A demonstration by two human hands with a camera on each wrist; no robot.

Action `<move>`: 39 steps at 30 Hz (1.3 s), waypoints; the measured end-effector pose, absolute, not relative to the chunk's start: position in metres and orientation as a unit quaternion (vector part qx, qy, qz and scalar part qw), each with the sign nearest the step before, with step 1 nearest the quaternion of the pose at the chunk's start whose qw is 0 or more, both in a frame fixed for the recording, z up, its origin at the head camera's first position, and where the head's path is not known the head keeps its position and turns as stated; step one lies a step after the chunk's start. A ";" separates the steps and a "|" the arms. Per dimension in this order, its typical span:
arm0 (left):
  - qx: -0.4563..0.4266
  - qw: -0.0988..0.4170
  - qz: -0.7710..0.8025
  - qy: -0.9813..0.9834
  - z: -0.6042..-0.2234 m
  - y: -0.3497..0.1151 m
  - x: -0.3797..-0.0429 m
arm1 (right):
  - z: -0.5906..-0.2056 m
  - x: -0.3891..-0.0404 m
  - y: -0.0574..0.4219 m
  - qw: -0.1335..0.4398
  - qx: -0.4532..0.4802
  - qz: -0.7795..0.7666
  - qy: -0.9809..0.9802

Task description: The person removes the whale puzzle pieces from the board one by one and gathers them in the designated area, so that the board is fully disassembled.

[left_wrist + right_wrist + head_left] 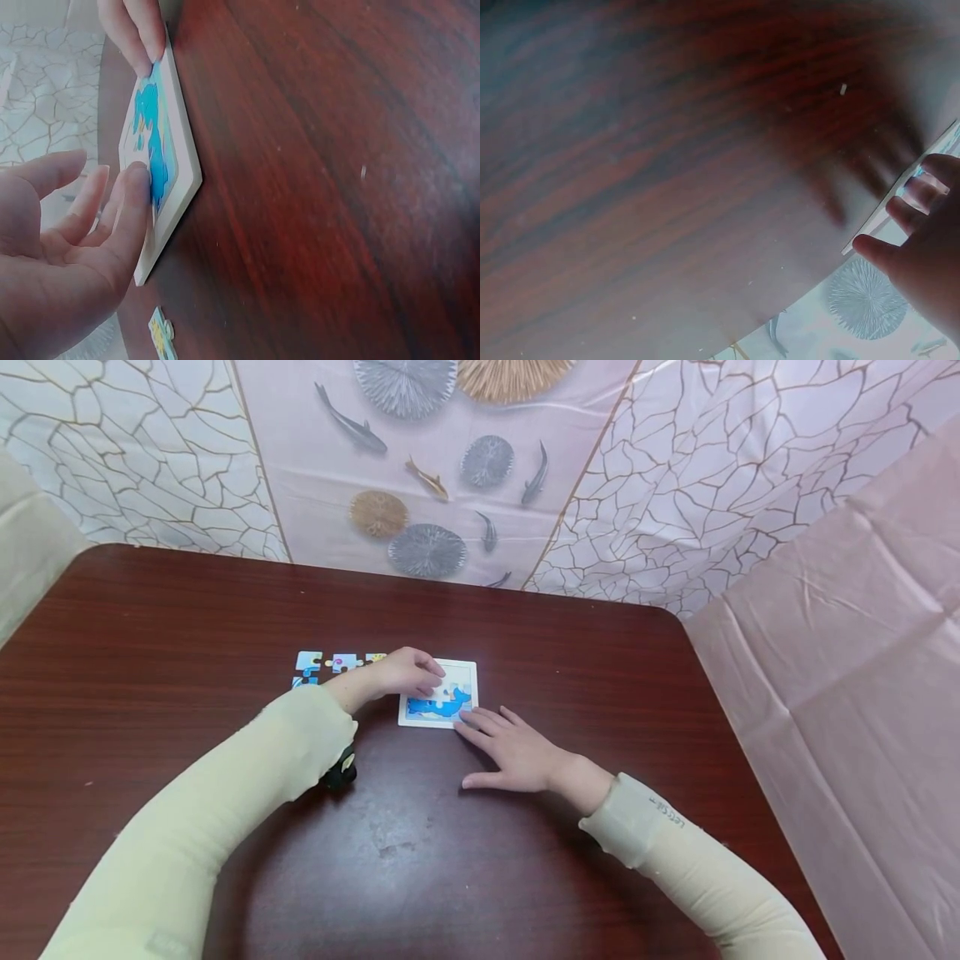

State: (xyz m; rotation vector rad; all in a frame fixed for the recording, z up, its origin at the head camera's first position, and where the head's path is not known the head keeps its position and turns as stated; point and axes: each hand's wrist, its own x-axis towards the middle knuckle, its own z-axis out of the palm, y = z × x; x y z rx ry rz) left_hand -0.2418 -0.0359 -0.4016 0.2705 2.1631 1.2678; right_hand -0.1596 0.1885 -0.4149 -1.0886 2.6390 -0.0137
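A jigsaw puzzle tray [475, 681] with a white frame lies flat on the table, a blue whale picture [450, 706] partly assembled in its lower part. Over the tray's left side is my left hand [411, 672]; in the left wrist view a fingertip of it [137, 176] touches the puzzle surface, and no piece shows between the fingers. My right hand [513, 752] rests its straight fingertips on the tray's lower right corner, thumb spread on the table side. The left hand hides part of the tray's upper left.
Several loose jigsaw pieces [308, 661] lie left of the tray, some partly behind the left forearm. One yellow-patterned piece [159, 334] shows near the tray in the left wrist view. The brown table [525, 877] meets patterned cloth [450, 468] at its back edge.
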 end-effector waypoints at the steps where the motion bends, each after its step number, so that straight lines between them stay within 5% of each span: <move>1: 0.102 0.306 0.480 0.816 -0.402 -0.035 -0.241 | -0.414 -0.160 0.188 0.144 -0.377 -0.006 0.915; 39: 0.128 0.305 0.451 0.829 -0.403 -0.023 -0.243 | -0.415 -0.160 0.189 0.133 -0.388 -0.017 0.912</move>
